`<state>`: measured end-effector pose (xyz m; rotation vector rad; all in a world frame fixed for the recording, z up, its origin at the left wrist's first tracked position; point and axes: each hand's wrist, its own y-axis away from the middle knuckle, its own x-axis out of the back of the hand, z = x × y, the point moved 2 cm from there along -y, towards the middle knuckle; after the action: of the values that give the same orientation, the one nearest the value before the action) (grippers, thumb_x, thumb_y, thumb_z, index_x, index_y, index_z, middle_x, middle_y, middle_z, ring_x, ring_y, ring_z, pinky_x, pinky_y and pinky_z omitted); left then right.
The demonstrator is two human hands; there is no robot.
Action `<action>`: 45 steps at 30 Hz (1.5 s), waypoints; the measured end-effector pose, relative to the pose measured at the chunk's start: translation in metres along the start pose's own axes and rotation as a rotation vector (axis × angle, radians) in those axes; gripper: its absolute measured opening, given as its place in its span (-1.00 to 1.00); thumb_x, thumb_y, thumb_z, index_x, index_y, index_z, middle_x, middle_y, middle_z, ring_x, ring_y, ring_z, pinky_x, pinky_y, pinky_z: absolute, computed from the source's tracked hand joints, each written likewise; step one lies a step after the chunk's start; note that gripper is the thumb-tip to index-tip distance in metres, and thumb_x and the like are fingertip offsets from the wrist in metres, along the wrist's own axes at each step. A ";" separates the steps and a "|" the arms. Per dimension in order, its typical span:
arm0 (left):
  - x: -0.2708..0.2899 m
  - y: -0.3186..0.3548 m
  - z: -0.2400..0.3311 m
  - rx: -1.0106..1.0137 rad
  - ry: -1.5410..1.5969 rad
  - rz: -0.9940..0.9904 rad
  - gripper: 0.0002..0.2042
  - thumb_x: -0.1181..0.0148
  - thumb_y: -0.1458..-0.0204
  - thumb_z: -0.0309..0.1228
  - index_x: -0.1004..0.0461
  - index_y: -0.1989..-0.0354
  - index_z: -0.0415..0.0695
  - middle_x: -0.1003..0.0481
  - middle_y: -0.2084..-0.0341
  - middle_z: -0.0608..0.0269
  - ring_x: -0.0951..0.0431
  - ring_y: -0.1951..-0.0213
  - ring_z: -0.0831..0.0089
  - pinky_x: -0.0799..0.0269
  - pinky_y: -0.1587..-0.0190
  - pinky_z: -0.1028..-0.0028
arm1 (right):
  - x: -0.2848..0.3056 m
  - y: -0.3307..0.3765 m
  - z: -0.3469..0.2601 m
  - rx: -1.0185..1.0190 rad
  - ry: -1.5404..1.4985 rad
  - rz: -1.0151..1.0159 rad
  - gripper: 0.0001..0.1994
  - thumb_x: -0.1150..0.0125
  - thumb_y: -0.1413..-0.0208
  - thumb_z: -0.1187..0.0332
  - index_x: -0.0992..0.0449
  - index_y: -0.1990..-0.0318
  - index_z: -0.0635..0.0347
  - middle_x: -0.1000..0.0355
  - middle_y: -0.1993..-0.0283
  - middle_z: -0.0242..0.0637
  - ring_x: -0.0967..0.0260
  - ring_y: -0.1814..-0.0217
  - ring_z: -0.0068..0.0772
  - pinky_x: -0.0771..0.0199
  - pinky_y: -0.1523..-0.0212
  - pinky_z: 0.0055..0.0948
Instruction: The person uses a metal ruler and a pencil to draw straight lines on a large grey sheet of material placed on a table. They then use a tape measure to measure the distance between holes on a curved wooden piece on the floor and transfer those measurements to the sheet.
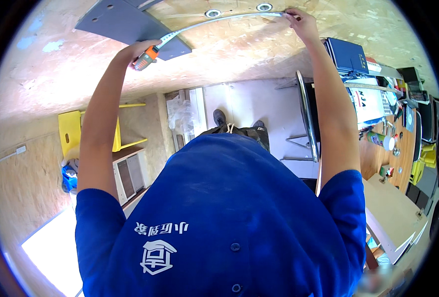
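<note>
Hands up at the OSB panel | left hand [139,51] closed round orange tape measure case [146,57] beside grey plate [125,24] | right hand [299,22] fingers pinch the blade [219,21] end flat | blade bows between them; a loosened pinch could let it snap back.

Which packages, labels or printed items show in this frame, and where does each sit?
Blue book: upper right on the cluttered bench, rectangular, dark blue cover.
White box: below the book, white with dark print.
Green can: lying on the wooden bench, green body, white cap.
Shirt print: white emblem and characters on the blue shirt, lower centre.
</note>
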<state>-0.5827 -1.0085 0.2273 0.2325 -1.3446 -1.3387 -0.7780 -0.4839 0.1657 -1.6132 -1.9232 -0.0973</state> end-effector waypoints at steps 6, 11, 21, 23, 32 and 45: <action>-0.011 0.028 0.016 -0.075 0.071 -0.097 -0.44 -0.30 -0.03 0.16 -0.45 0.16 -0.16 -0.43 0.48 0.25 -0.68 0.12 0.32 -0.44 0.56 0.51 | 0.003 -0.002 0.007 0.045 -0.001 -0.009 -0.73 -0.41 -0.13 0.28 -0.63 0.09 0.21 -0.55 0.44 -0.33 -0.45 0.51 -0.58 -0.48 0.44 -0.55; -0.003 0.021 0.007 -0.085 0.026 -0.091 -0.44 -0.31 0.01 0.18 -0.49 0.17 -0.12 -0.49 0.47 0.30 -0.60 0.37 0.51 -0.48 0.45 0.48 | 0.001 -0.003 0.003 -0.004 0.002 -0.019 -0.74 -0.39 -0.14 0.28 -0.63 0.09 0.21 -0.54 0.44 -0.33 -0.44 0.51 -0.57 -0.48 0.43 -0.53; 0.000 0.033 0.017 -0.260 -0.247 0.111 -0.45 -0.31 0.00 0.20 -0.47 0.60 -0.11 -0.36 0.70 0.36 -0.27 0.70 0.53 -0.23 0.61 0.38 | 0.002 -0.003 0.008 0.014 -0.012 -0.014 -0.76 -0.37 -0.14 0.33 -0.63 0.08 0.23 -0.56 0.42 -0.35 -0.42 0.51 -0.56 -0.47 0.42 -0.52; 0.002 0.025 0.013 -0.351 -0.253 0.183 -0.41 -0.30 0.00 0.21 -0.47 0.66 -0.15 -0.37 0.74 0.31 -0.30 0.69 0.53 -0.25 0.59 0.39 | 0.004 -0.003 0.008 0.084 0.035 0.014 -0.77 -0.38 -0.14 0.34 -0.64 0.09 0.21 -0.56 0.41 -0.35 -0.41 0.51 -0.56 -0.47 0.42 -0.51; -0.016 0.028 0.005 -0.419 -0.224 0.229 -0.44 -0.28 -0.07 0.12 -0.56 0.55 -0.26 -0.39 0.74 0.33 -0.33 0.67 0.55 -0.25 0.57 0.47 | 0.004 0.005 -0.017 0.001 -0.032 0.019 -0.80 -0.40 -0.09 0.27 -0.66 0.16 0.11 -0.54 0.45 -0.22 -0.43 0.48 -0.38 -0.46 0.37 -0.37; -0.013 0.024 0.011 -0.433 -0.170 0.213 -0.47 -0.30 -0.10 0.05 -0.50 0.63 -0.22 -0.36 0.74 0.40 -0.28 0.66 0.62 -0.19 0.59 0.47 | 0.002 0.008 -0.009 0.061 -0.150 0.048 -0.81 -0.40 -0.10 0.34 -0.64 0.20 0.24 -0.52 0.49 -0.24 -0.43 0.52 -0.45 -0.45 0.43 -0.44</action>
<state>-0.5740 -0.9840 0.2424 -0.3165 -1.1456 -1.4513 -0.7674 -0.4841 0.1718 -1.6657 -1.9776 0.1029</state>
